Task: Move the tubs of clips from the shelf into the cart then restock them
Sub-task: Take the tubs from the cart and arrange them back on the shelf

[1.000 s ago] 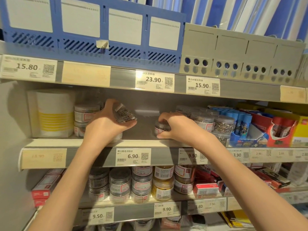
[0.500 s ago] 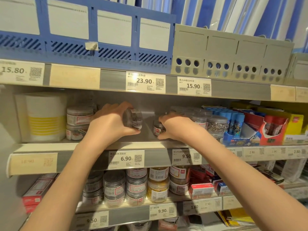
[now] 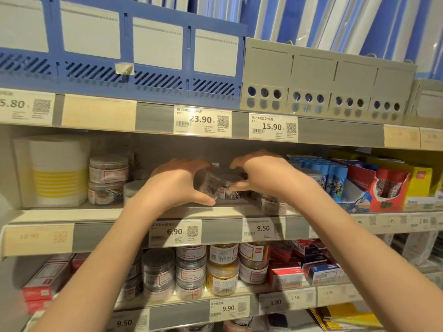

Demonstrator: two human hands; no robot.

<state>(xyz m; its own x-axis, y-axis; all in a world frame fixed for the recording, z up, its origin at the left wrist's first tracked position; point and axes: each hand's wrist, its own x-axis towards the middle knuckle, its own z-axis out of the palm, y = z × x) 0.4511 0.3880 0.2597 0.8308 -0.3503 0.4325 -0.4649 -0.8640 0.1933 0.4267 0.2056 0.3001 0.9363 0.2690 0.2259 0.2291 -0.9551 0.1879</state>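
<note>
The left hand [image 3: 177, 185] grips a clear tub [image 3: 207, 185] and the right hand [image 3: 257, 174] curls around the neighbouring tub [image 3: 230, 188], so the next move is probably lifting both off the shelf [image 3: 60, 213] toward the cart.

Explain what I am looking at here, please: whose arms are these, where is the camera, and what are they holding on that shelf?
There is no machine here: these are a person's two bare arms, filmed by a wide-angle camera worn on the head, looking forward and down at a shop shelf. The left hand grips a small clear tub of metal clips, tilted, just above the middle shelf. The right hand curls round a second tub standing beside it. To the left stand two stacked tubs of coloured clips and a white and yellow box. To the right are blue packets and a red carton. Price tags run along the shelf edges, and more tubs fill the shelf below.
</note>
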